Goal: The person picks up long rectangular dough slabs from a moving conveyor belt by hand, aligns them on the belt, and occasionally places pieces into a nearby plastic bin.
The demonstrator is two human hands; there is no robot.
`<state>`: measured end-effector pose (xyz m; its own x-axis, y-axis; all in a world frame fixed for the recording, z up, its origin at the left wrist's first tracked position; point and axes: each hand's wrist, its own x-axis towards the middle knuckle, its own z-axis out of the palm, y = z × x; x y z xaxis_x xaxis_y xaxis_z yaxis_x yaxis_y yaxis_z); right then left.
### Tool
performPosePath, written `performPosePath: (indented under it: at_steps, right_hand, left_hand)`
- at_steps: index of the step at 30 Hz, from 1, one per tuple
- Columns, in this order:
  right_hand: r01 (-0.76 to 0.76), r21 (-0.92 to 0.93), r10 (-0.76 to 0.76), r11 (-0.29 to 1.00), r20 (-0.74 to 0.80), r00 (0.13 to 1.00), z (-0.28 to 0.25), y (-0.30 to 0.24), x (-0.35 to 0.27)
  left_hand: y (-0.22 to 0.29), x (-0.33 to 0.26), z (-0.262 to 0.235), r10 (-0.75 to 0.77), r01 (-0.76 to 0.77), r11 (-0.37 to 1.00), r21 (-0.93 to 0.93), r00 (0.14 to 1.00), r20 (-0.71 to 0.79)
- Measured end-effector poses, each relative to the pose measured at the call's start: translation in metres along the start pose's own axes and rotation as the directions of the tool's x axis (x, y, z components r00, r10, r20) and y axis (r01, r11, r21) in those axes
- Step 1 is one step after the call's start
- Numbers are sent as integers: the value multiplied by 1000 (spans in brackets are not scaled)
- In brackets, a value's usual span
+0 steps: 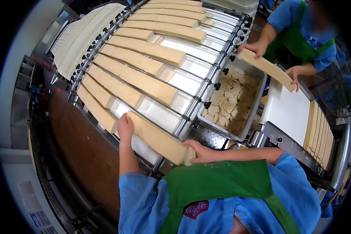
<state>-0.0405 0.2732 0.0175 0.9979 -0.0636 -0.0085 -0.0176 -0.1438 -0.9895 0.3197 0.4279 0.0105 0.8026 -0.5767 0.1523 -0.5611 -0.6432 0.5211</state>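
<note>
Between my two hands lies a long pale-yellow slab (156, 136), slanting over the near end of the white conveyor. My left hand (125, 126) grips its far left end, and my right hand (202, 152) grips its near right end. Right by the right fingers is a thin pale end piece (189, 156); whether it is cut loose from the slab I cannot tell. More long slabs (117, 84) like it lie in rows between thin metal rods on the white conveyor belt (158, 111).
A metal rail (199, 99) with black knobs edges the conveyor. A grey bin (243, 136) beside it holds many thin pale scraps. Across from me a co-worker holds another slab (267, 69) over a second white belt (282, 113), where several slabs (318, 132) stand side by side.
</note>
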Motion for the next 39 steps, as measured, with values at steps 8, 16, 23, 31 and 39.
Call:
performPosePath:
  at_steps: [8, 16, 23, 31, 39]
  right_hand:
    - [-226, 20, 225, 974, -187, 956, 43, -3, 132]
    - [-226, 271, 244, 936, -33, 969, -9, -2, 84]
    - [-144, 549, 543, 823, -688, 482, -74, 61, -114]
    - [-958, 218, 863, 185, -502, 53, 58, 121, -292]
    - [-932, 343, 953, 119, -304, 10, 130, 149, -333]
  left_hand:
    - [23, -25, -7, 274, -291, 956, -36, 931, -239]
    - [92, -64, 13, 420, -402, 831, -383, 907, -42]
    - [141, -70, 62, 709, -592, 659, -463, 694, 122]
    - [193, -39, 130, 746, -679, 656, -331, 651, 141]
    - [213, -41, 141, 643, -601, 765, -231, 725, 245]
